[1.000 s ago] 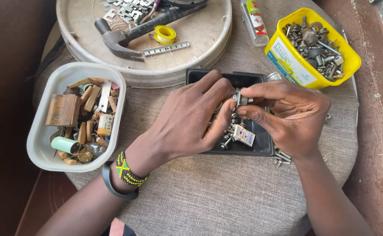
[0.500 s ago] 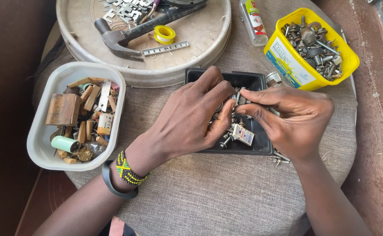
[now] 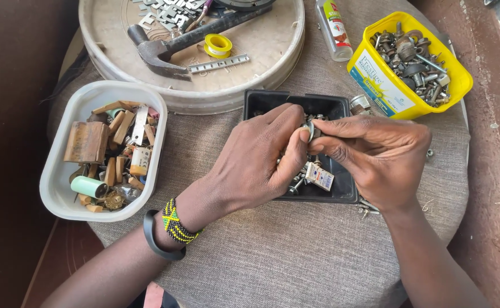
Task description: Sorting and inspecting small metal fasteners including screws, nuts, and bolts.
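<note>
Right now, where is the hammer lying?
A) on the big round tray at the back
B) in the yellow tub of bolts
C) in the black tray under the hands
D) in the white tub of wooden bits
A: the hammer lies on the round tray, beside a small yellow tape roll, clear of both hands.

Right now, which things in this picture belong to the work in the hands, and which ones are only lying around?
In use:
- left hand and right hand, pinching one small metal part
- black tray of small parts under both hands

Lying about:
- hammer, yellow tape roll in the round tray
- white tub of odd bits
- yellow tub of bolts
- small bottle
</note>
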